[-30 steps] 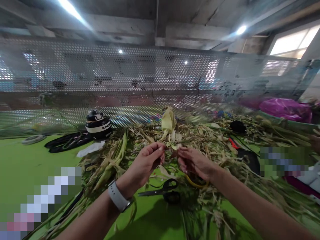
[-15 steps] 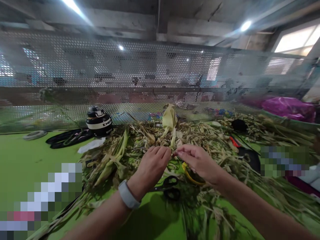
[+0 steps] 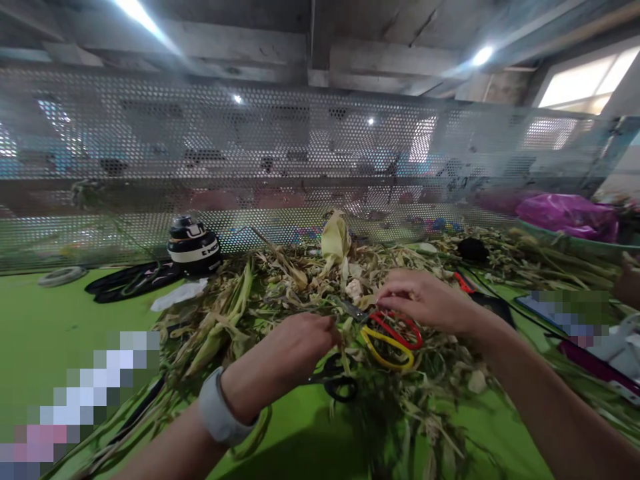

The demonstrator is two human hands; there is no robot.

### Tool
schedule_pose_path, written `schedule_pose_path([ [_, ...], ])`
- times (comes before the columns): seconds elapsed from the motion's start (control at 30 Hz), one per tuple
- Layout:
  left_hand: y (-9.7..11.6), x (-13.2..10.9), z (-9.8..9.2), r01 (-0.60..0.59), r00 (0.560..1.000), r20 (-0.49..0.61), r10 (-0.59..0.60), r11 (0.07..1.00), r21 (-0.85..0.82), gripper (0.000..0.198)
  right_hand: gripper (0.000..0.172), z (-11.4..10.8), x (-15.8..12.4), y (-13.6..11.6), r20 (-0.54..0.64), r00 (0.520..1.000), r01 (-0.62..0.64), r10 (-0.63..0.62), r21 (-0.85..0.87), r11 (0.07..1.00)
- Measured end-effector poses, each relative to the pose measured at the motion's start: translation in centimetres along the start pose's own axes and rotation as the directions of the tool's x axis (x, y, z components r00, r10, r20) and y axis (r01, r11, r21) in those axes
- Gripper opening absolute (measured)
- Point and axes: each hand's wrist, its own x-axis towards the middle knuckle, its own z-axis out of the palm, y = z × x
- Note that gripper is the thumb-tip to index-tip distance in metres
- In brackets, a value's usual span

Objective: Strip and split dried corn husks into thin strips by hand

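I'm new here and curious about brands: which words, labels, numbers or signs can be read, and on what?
"EN", then perhaps "G": on the white band of the black container; anything further curves out of view.
The white U-shaped mark above it: possibly a letter, cannot tell.
Flat device at right: blurred over, unreadable.

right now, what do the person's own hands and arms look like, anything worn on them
Both the left hand and the right hand are ungloved. A smooth, pale grey band circles the left wrist; whether it has a watch face can't be made out here. The right wrist has no band. No sleeves show on either forearm.
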Motion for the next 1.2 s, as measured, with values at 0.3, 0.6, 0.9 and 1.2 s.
schedule_pose_path([
  [0.3,0.0,0.2,-1.6,0.155,0.863,-0.263,-0.431,0.722,-0.675,0.019,0.025,5.2,1.4,1.0,-0.017,0.993,-0.101,0.114,0.359,0.928],
  [0.6,-2.6,1.2,2.3,0.384,0.692,-0.433,-0.578,0.802,-0.458,0.019,0.015,6.3,0.7,-2.8,-0.236,0.964,0.191,-0.121,0.304,0.933],
  [0.9,-0.7,1.1,3.8,0.358,0.898,-0.310,-0.312,0.928,0.102,0.017,0.019,6.4,0.1,-4.9,-0.119,0.989,0.126,-0.093,0.306,0.944],
  [1.2,-0.8,2.3,3.7,0.130,0.629,0.022,-0.777,0.077,-0.989,0.019,0.024,7.9,0.6,-3.4,-0.089,0.948,-0.216,0.305,0.522,0.825],
])
